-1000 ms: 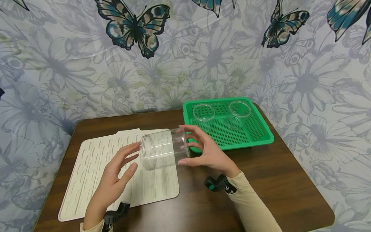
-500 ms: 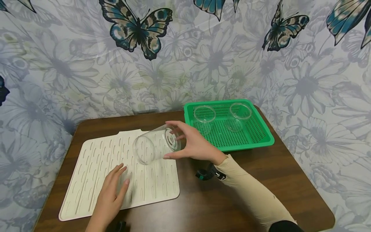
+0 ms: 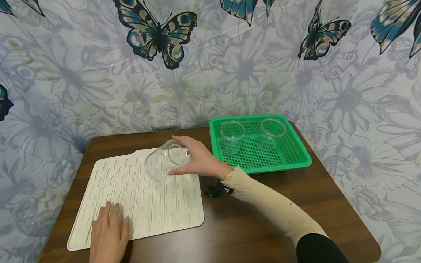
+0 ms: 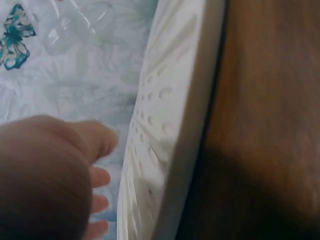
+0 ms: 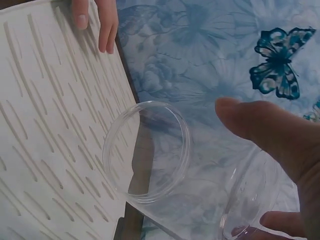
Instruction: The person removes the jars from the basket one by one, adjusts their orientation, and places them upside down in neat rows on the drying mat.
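Note:
A clear drinking glass (image 3: 157,162) is gripped near its base between the thumb and fingers of my right hand (image 3: 198,157). Its body lies tilted over the white ridged drying mat (image 3: 164,208), with the mouth pointing to the lower left. In the right wrist view the round rim of the glass faces the mat, and the thumb shows beside the base. My left hand (image 3: 109,230) holds nothing; its fingers stretch forward, low over the front left part of the mat. The left wrist view has this hand's thumb and fingertips beside the mat's raised edge.
Right of the mat, a green perforated basket (image 3: 263,170) holds two more clear glasses, the left one (image 3: 232,137) and the right one (image 3: 272,135), both standing mouth up. Brown tabletop (image 3: 263,233) extends along the front and right. A butterfly-patterned wall covering (image 3: 243,80) rises behind.
My left hand has come away from the glass and drawn back toward the lower left. My right hand has carried the glass left over the mat, turning its base more toward the head camera.

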`<action>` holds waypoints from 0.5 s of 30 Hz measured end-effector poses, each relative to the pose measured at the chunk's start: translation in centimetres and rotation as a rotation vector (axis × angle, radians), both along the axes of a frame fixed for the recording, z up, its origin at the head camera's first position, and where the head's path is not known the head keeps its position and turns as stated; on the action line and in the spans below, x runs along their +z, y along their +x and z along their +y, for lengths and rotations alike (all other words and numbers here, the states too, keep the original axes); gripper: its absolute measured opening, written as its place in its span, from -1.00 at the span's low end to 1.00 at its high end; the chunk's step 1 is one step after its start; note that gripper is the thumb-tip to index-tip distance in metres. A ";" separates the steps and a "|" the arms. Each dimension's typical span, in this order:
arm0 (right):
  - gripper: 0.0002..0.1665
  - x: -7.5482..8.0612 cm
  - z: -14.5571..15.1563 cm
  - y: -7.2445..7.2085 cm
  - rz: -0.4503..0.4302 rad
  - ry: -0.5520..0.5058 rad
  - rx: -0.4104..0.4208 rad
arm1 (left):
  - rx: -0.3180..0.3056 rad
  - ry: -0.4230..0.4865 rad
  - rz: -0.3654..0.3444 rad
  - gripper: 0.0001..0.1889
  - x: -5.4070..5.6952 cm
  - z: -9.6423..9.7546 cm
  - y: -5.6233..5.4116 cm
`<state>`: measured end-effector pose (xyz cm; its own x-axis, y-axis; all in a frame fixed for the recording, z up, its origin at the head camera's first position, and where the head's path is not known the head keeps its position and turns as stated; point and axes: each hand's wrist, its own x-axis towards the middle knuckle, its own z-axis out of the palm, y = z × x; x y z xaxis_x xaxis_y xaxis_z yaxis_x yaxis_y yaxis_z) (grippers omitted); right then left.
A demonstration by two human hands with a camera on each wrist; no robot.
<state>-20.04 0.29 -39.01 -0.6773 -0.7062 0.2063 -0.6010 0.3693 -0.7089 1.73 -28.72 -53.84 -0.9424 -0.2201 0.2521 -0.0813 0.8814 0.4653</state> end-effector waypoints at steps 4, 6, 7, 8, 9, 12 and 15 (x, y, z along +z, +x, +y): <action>0.33 0.0 -2.0 -0.3 0.043 0.044 0.012 | 0.042 -0.017 -0.074 -0.41 -0.4 -0.3 1.0; 0.34 0.1 -2.9 -0.5 0.058 0.067 0.015 | 0.056 -0.023 -0.092 -0.42 -0.5 -0.4 1.3; 0.34 0.2 -3.4 -0.5 0.064 0.077 0.017 | 0.061 -0.027 -0.093 -0.42 -0.5 -0.5 1.5; 0.34 0.4 -3.8 -0.6 0.069 0.084 0.019 | 0.065 -0.029 -0.093 -0.43 -0.5 -0.5 1.6; 0.35 0.5 -4.2 -0.7 0.074 0.091 0.022 | 0.068 -0.032 -0.089 -0.44 -0.6 -0.5 1.7; 0.36 0.8 -5.5 -0.8 0.090 0.120 0.026 | 0.068 -0.033 -0.083 -0.45 -0.7 -0.7 2.0; 0.36 0.9 -6.9 -0.9 0.104 0.131 0.036 | 0.067 -0.036 -0.086 -0.46 -0.8 -0.8 2.3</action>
<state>-20.94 -6.61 -38.08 -0.6308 -0.7552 0.1785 -0.6832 0.4313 -0.5893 3.99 -29.54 -54.68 -0.9443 -0.2757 0.1799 -0.1789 0.8886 0.4223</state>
